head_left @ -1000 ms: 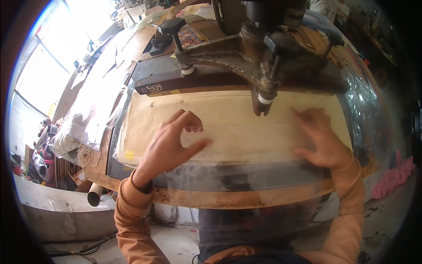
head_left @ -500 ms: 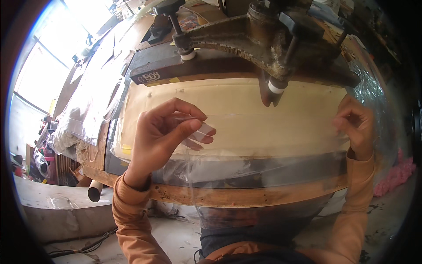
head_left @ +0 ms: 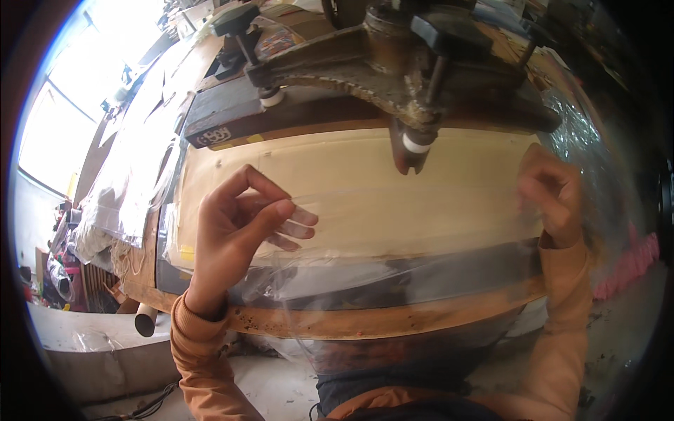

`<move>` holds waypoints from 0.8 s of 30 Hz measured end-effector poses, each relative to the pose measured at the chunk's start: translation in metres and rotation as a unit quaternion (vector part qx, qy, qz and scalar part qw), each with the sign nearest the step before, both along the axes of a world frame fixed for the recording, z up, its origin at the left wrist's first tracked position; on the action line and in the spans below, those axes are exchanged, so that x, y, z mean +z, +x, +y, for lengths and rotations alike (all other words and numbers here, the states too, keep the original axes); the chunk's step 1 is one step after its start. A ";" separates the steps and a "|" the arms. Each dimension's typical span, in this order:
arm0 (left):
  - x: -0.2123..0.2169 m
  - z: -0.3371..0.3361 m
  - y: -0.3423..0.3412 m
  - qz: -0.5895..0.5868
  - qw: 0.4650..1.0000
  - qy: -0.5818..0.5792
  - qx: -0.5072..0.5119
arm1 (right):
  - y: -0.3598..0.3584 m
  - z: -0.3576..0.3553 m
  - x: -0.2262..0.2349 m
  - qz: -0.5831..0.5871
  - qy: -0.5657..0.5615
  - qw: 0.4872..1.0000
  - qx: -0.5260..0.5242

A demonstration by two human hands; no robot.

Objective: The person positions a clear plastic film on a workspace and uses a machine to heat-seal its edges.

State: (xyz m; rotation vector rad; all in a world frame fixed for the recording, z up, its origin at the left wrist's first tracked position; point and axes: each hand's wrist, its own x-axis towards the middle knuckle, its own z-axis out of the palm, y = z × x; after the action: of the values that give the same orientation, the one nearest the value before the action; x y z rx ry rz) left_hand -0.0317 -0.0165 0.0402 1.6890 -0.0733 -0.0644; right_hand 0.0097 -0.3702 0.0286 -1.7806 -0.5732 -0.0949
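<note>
A thin, clear plastic sheet (head_left: 393, 281) hangs between my two hands, its upper edge running across in front of the cream panel (head_left: 337, 165). My left hand (head_left: 232, 228) pinches the sheet's left end between thumb and index finger; the other fingers show through or behind the film. At the right, my right hand (head_left: 554, 193) has its fingers curled closed at the sheet's other end, slightly blurred. The lower part of the film drapes over the wooden table edge (head_left: 351, 319) toward my lap. Both hands are above the panel, which lies flat on the bench.
A heavy metal press arm with a dark bar (head_left: 295, 112) and black knobs (head_left: 235, 19) spans the panel's far side. Crumpled plastic and cloth (head_left: 133, 168) lie at the left, pink material (head_left: 628, 263) at the right. A cardboard tube (head_left: 145, 321) pokes out below the bench.
The view has shifted a little, so the bench and press sit further left. Both hands keep hold of the film, and the left hand has turned slightly.
</note>
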 end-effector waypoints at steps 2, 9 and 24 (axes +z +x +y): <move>-0.005 -0.001 0.002 0.002 1.000 0.003 0.019 | 0.001 -0.001 -0.001 0.010 0.008 1.000 0.013; -0.004 0.001 0.002 0.004 1.000 0.011 0.020 | 0.003 -0.002 0.001 0.034 0.017 0.997 0.066; -0.023 0.023 0.029 -0.018 0.988 -0.128 -0.080 | -0.033 -0.006 -0.006 0.201 0.101 0.973 0.054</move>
State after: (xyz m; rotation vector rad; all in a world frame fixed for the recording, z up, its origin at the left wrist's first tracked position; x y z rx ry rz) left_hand -0.0025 0.0064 0.0169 1.4247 -0.2342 -0.1388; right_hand -0.0236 -0.3759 0.0224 -1.5122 -0.3521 0.2697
